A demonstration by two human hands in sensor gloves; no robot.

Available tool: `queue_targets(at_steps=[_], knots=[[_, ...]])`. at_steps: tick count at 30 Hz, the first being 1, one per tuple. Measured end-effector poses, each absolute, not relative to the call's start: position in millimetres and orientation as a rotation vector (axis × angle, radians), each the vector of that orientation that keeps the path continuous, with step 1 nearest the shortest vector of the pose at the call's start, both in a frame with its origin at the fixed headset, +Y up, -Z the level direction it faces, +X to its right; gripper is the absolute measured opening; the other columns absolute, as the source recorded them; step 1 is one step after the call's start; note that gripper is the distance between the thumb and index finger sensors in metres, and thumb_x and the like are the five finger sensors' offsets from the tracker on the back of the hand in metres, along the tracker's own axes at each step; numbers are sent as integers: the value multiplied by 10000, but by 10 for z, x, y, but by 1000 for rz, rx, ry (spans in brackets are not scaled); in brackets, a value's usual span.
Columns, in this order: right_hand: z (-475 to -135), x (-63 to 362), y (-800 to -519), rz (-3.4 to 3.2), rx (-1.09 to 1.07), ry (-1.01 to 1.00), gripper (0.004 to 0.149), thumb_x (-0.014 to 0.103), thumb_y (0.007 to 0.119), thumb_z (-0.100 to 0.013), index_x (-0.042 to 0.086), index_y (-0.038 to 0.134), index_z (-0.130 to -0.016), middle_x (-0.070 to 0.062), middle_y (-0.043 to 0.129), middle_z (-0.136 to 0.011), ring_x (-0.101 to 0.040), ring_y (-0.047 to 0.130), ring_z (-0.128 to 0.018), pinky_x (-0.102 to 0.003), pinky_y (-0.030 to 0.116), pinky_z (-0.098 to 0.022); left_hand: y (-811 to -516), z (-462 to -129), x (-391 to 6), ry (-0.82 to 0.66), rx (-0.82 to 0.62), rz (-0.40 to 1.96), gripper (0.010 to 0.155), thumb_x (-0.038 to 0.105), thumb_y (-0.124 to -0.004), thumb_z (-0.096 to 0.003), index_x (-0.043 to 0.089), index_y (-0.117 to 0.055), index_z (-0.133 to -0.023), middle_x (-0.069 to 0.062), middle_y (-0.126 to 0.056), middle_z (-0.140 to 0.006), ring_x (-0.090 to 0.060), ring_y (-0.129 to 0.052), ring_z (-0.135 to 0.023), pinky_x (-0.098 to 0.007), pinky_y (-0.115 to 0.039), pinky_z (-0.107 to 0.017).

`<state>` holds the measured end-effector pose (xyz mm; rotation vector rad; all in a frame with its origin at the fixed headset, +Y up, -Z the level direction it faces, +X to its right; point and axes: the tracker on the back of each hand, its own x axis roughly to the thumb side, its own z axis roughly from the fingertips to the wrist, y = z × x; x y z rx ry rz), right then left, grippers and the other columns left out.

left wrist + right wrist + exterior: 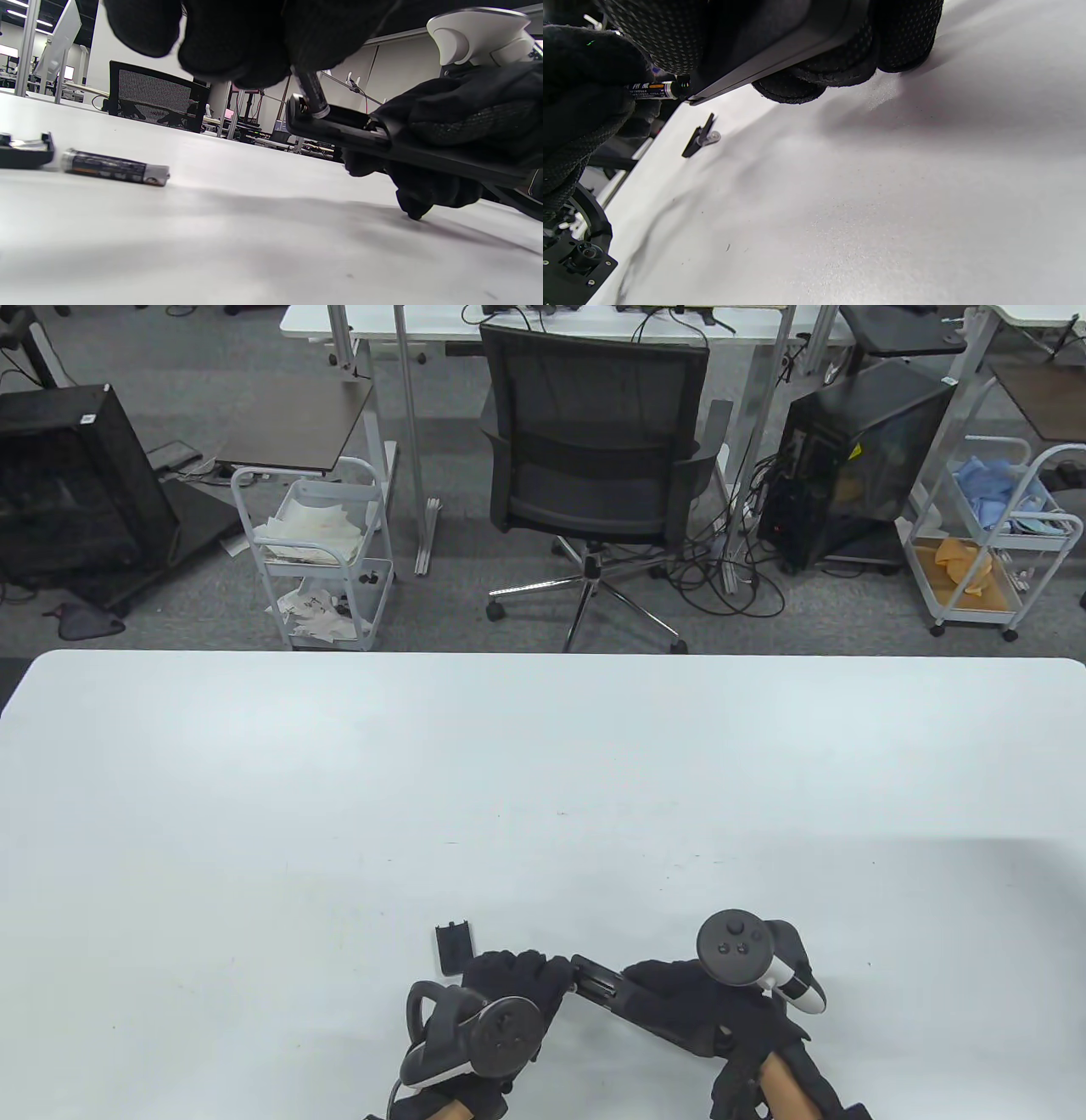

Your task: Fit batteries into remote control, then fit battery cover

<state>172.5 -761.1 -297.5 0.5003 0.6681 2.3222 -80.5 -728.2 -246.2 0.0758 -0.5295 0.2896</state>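
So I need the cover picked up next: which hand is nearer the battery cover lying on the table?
Left. The left hand is just beside the battery cover; the right hand is farther off, holding the remote.

Matt white table (339, 814), smooth, faintly speckled. Black knitted cloth gloves, dotted grip texture on fingers (670, 38). Matt black plastic remote control (339, 127) and battery cover (453, 943). Glossy dark battery (114, 168) with bare metal ends. Smooth plastic tracker (736, 948).
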Motion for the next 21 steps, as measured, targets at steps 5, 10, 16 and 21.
queue_targets(at_steps=[5, 10, 16, 21], knots=[[-2970, 1707, -7615, 2292, 519, 697, 589, 482, 792, -504, 172, 725, -1000, -55, 975, -663, -161, 945, -440, -450, 747, -644, -7300, -2475, -822, -534, 77, 303, 428, 285, -745, -590, 206, -721, -1010, -141, -829, -891, -218, -865, -657, -575, -644, -698], [-2968, 1697, -7625, 2258, 517, 722, 588, 479, 787, -509, 168, 722, -1003, -60, 974, -663, -161, 946, -438, -450, 748, -643, -7309, -2469, -792, -540, 61, 272, 434, 283, -736, -594, 199, -711, -1019, -144, -828, -894, -227, -867, -662, -579, -640, -698], [-2969, 1699, -7630, 2182, 513, 750, 587, 475, 785, -514, 160, 719, -1005, -61, 974, -659, -162, 945, -436, -451, 748, -641, -7303, -2440, -748, -548, 87, 247, 452, 300, -721, -598, 194, -691, -1036, -151, -819, -920, -243, -871, -678, -580, -637, -699], [-2970, 1684, -7640, 2156, 496, 774, 583, 473, 782, -519, 151, 723, -1002, -65, 974, -657, -164, 944, -434, -452, 747, -639, -7313, -2429, -720, -546, 84, 210, 463, 314, -722, -599, 179, -683, -1041, -162, -816, -918, -253, -874, -673, -582, -636, -696]])
